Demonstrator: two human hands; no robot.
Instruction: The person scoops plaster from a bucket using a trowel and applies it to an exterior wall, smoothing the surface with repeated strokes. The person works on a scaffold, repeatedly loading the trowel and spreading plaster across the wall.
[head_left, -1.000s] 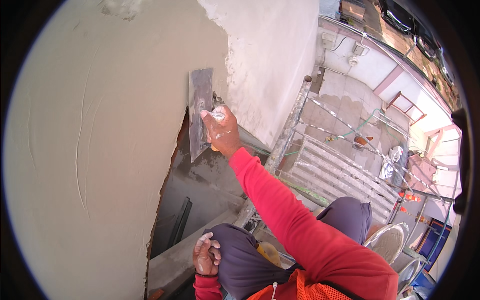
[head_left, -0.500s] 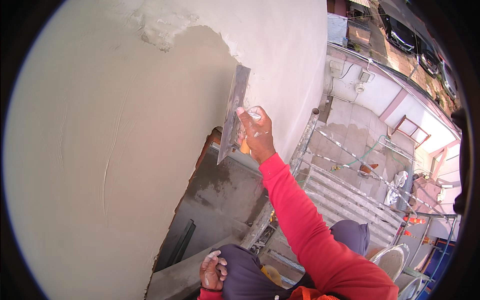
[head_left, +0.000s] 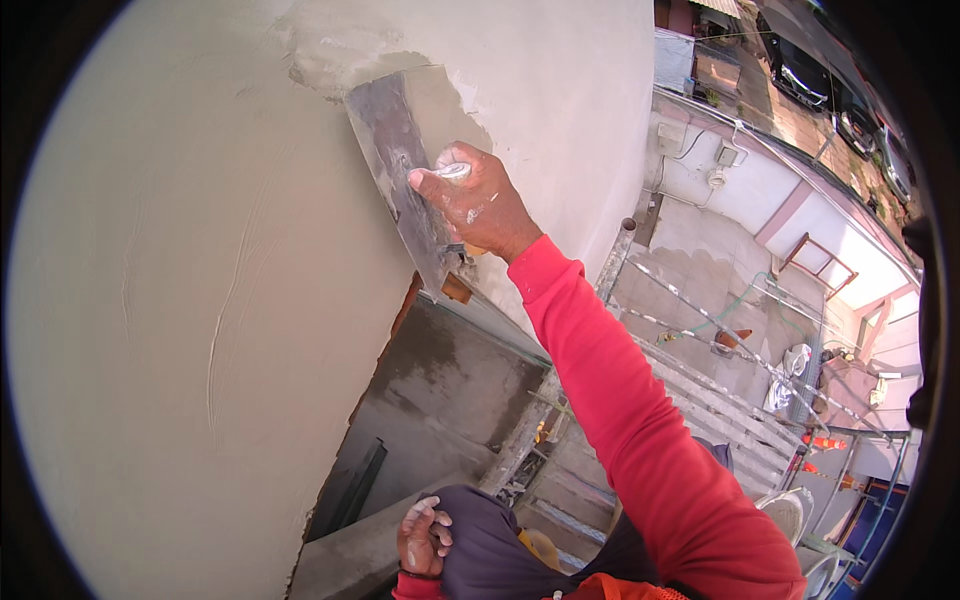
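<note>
My right hand is closed round the handle of a plastering trowel. The trowel's long, grey-smeared blade lies against the wall, tilted with its upper end to the left. Wet grey plaster covers the left of the wall, and a paler, drier-looking surface lies to the right. The blade's lower end reaches the corner of a wall opening with a rough plaster edge. Low in view, my left hand rests by my thigh, fingers loosely curled and apart, with nothing seen in it. White smears mark both hands.
The opening shows a concrete surface and a dark metal bar. Scaffold pipes and a slatted platform are at right. Pale buckets stand lower right. Far below lie a paved yard and parked cars.
My right hand has moved the trowel up and left across the wet plaster near the opening's corner. The blade has turned from leaning right to leaning left. My left hand stays put.
</note>
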